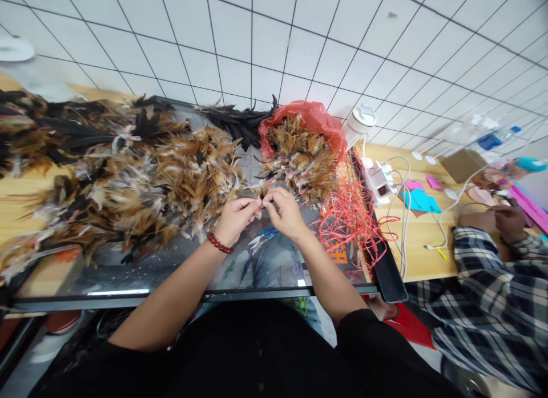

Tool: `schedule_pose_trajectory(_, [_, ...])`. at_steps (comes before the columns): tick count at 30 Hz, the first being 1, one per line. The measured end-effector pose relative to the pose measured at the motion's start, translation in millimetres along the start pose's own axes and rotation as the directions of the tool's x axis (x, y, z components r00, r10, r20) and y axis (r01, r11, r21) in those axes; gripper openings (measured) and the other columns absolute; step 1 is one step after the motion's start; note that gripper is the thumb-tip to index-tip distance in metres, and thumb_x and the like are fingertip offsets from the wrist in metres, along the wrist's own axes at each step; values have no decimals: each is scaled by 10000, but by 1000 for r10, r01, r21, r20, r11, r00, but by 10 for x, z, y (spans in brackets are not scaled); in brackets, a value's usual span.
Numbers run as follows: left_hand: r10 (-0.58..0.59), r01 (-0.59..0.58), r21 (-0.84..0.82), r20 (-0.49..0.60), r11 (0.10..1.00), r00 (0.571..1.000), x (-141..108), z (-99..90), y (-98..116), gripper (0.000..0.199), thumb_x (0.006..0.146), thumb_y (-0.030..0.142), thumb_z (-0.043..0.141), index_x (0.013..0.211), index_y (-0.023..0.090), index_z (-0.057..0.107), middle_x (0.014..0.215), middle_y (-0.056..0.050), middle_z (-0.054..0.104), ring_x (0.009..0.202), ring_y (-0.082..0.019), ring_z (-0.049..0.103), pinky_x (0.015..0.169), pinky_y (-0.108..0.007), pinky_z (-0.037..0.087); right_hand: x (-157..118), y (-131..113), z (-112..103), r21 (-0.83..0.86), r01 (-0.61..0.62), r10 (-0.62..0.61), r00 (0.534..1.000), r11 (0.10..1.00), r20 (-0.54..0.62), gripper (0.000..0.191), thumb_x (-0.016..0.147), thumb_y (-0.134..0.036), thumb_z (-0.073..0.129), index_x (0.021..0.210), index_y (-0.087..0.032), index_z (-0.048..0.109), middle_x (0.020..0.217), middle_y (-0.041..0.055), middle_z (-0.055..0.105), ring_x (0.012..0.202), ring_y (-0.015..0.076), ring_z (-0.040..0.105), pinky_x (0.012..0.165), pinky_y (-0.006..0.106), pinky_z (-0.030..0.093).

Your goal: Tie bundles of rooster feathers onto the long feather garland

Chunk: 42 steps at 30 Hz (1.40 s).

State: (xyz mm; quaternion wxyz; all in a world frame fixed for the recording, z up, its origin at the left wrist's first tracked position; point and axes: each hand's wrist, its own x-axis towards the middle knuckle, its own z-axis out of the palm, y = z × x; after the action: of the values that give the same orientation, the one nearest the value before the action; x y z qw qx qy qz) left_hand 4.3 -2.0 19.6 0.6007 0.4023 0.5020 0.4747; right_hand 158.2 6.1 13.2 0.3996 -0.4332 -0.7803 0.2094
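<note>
Over the middle of the dark glass-topped table, my left hand (234, 220), with a beaded bracelet at its wrist, and my right hand (284, 213) meet fingertip to fingertip. Both are closed in a pinch. Between them shows the base of a small brown feather bunch (259, 188), with a bit of red string at the fingertips. My fingers partly hide it, so how the string runs is unclear. Left of my hands spreads a large heap of brown feathers (188, 169). Beyond my right hand, a red plastic bag (308, 113) holds more feather bunches (306, 158).
Tangled red string (349, 215) lies right of my right arm. Blue-handled scissors (264, 236) lie below my hands. Black feathers (240, 121) lie at the back. Rightward are a white power strip (379, 181), a phone (390, 279) and a co-worker's plaid sleeve (483, 266).
</note>
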Motion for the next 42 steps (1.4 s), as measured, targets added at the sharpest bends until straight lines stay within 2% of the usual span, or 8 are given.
schedule_pose_trajectory(10, [-187,184,-264,14,947,982,10,-30,128,357,424,241,899,697,109,710,588,2,621,482,-51,500,422,-157,331,-40,-49,-42,-205,24,-27,1000,978,-10,134,930,-225,451,896,-196,578,1051,97,631,1052,213,571,893,359,395])
schedule_pose_trajectory(17, [-159,176,-320,78,931,984,-5,-30,149,298,449,147,863,663,126,656,564,9,620,467,-43,471,426,-152,319,-37,-30,-49,12,154,-155,988,988,21,274,804,-209,565,1078,-191,561,1131,110,600,1022,194,589,854,333,505])
schedule_pose_trajectory(29, [-259,375,-496,289,783,922,70,-152,123,277,478,71,838,694,144,680,638,6,640,511,-39,494,414,-122,309,-26,-4,23,120,158,-139,979,980,-149,144,909,-251,552,879,-211,688,921,69,731,883,147,690,833,300,564])
schedule_pose_trajectory(31, [-200,285,-440,229,852,953,58,-126,105,244,493,104,838,675,150,681,627,1,637,506,-47,489,411,-135,295,-26,-16,34,128,104,-81,981,986,-178,129,872,-240,569,829,-206,686,858,52,729,790,136,683,749,273,567])
schedule_pose_trajectory(34, [150,-147,-117,15,982,989,20,-82,36,148,584,182,814,683,162,705,648,-18,667,518,-77,517,449,-185,357,-33,-38,84,139,-38,70,971,990,-230,93,793,-233,599,738,-197,665,750,21,701,626,111,630,625,235,535])
schedule_pose_trajectory(37, [608,-568,377,15,732,794,-14,-88,-39,43,705,185,733,747,187,740,718,-31,704,593,-114,582,568,-241,459,-40,-79,138,193,-178,222,946,965,-236,75,726,-228,617,668,-190,644,647,-10,658,549,98,585,579,222,500])
schedule_pose_trajectory(40, [804,-697,595,137,400,579,-7,-137,-80,140,774,134,661,865,199,746,773,-36,716,677,-133,634,670,-258,508,-43,-139,167,284,-294,351,919,913,-178,67,693,-243,628,658,-187,638,587,-32,628,517,92,559,548,212,468])
schedule_pose_trajectory(42, [848,-708,637,157,305,507,12,-163,-80,178,799,121,641,930,194,735,826,-46,720,730,-140,657,705,-259,523,-41,-182,177,362,-340,406,906,868,-121,68,689,-253,626,679,-186,629,574,-40,613,506,88,548,532,206,452])
